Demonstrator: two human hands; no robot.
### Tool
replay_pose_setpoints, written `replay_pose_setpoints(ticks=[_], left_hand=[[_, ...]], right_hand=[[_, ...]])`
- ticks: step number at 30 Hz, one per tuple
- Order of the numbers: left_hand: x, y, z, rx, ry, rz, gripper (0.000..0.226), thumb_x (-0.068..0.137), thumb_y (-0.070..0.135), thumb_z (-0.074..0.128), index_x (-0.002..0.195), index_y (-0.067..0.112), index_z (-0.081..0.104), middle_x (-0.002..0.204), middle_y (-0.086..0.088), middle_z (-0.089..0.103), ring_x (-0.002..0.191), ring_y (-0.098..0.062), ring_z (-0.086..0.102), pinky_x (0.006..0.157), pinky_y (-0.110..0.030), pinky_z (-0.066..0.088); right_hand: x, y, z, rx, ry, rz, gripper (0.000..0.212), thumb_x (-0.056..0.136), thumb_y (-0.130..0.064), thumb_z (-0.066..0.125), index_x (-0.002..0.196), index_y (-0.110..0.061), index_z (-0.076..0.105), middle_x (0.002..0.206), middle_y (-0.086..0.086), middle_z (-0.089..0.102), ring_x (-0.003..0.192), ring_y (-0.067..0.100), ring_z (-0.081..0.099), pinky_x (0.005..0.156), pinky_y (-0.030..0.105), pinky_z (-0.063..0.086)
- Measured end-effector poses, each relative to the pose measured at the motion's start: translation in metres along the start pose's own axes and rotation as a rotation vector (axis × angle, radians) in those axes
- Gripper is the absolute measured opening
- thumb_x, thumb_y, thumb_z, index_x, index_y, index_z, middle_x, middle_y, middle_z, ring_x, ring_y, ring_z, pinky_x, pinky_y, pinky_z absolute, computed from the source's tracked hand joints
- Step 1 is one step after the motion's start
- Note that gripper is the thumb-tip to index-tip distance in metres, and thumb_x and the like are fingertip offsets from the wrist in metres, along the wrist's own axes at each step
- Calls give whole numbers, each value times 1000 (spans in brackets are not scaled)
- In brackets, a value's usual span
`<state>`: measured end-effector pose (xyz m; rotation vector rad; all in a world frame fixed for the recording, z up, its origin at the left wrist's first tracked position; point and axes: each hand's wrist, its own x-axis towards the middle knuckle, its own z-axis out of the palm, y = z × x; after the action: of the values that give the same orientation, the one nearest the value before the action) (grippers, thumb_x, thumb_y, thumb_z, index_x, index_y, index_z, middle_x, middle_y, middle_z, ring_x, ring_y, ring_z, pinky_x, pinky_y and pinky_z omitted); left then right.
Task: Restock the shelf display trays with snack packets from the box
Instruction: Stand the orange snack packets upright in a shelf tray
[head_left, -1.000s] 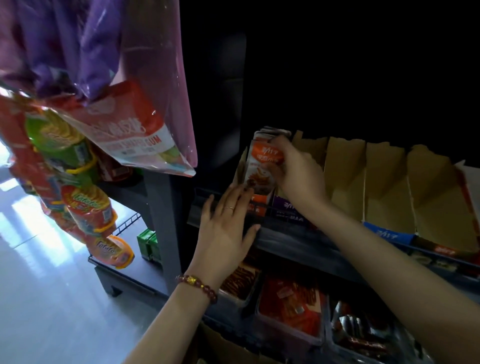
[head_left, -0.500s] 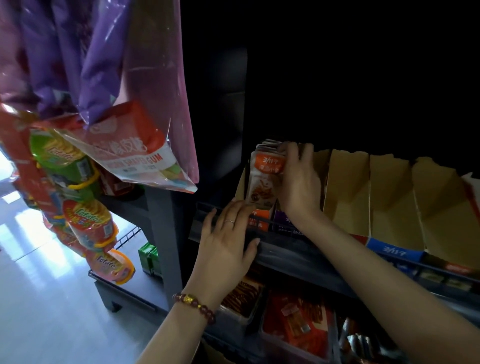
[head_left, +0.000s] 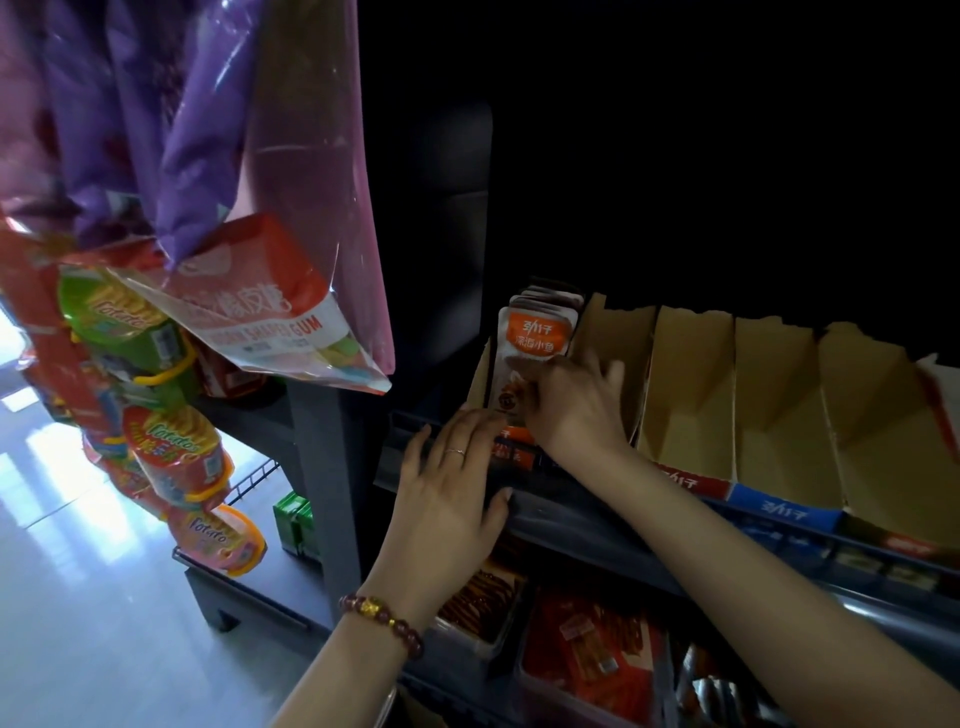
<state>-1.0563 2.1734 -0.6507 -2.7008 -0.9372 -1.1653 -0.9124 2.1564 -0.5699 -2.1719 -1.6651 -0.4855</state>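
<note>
A stack of orange-and-white snack packets (head_left: 537, 338) stands upright in the leftmost cardboard display tray (head_left: 480, 382) on the dark shelf. My right hand (head_left: 574, 405) lies against the lower front of the stack, fingers spread and pressing on the front packet. Flat on the shelf's front rail (head_left: 571, 512), just below that tray, rests my left hand (head_left: 447, 483) with straight fingers, a ring and a bead bracelet on it. The supply box is out of view.
Several empty cardboard display trays (head_left: 691, 395) line the shelf to the right. Lower plastic bins hold red snack packets (head_left: 597, 660). Hanging bags (head_left: 270, 306) and strips of potato crisp cups (head_left: 176, 447) crowd the left side, over a glossy floor (head_left: 78, 597).
My right hand slid down from the top of the packet stack to its lower front, and its fingers opened. The left hand stayed on the rail.
</note>
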Motion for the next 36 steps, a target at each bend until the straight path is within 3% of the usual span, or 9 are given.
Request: replay_pose_setpoints(ticks=[5,13,19,23,30,36], left_hand=[[-1,1,0,-4,-6,-9,55,84,33,42,135,14,46,139,-3,48,133,-16,38,110,-43,24],[1,3,-1,-14,-2,-9,53,84,34,42,132,13,47,135,-4,50,132,-16,40,111,-40,21],[0,3,-1,3,-12,-15,56,82,35,41,134,13,45,138,-4,48,132,-16,38,109,-44,26],[0,3,-1,2,-21,-14,58,81,35,42,136,14,44,139,-3,47,132,-15,37,111,-41,21],[0,4,-1,4,-39,-16,58,81,34,41,135,15,43,139,-3,47,133,-14,35,111,-39,20],[2,2,-2,23,-55,-16,59,80,34,41,136,15,43,139,-4,47,133,-15,35,111,-41,20]], right_hand=[[2,0,-6,-20,-62,36,36,95,-29,48,131,-36,48,122,3,59,126,26,33,97,40,18],[7,5,-8,11,-143,-25,46,96,-36,43,141,-39,36,142,-3,44,126,25,31,93,38,20],[3,14,-15,114,-48,-34,36,93,-29,48,128,-37,53,130,3,53,121,27,37,90,37,21],[0,12,-21,90,-88,91,40,94,-34,49,134,-34,50,133,12,38,125,30,30,100,38,23],[1,6,-9,97,-192,16,47,93,-40,47,139,-40,39,159,3,6,143,29,5,110,46,7],[-1,4,-9,140,-199,26,49,92,-40,49,139,-40,37,159,4,6,144,26,2,111,43,6]])
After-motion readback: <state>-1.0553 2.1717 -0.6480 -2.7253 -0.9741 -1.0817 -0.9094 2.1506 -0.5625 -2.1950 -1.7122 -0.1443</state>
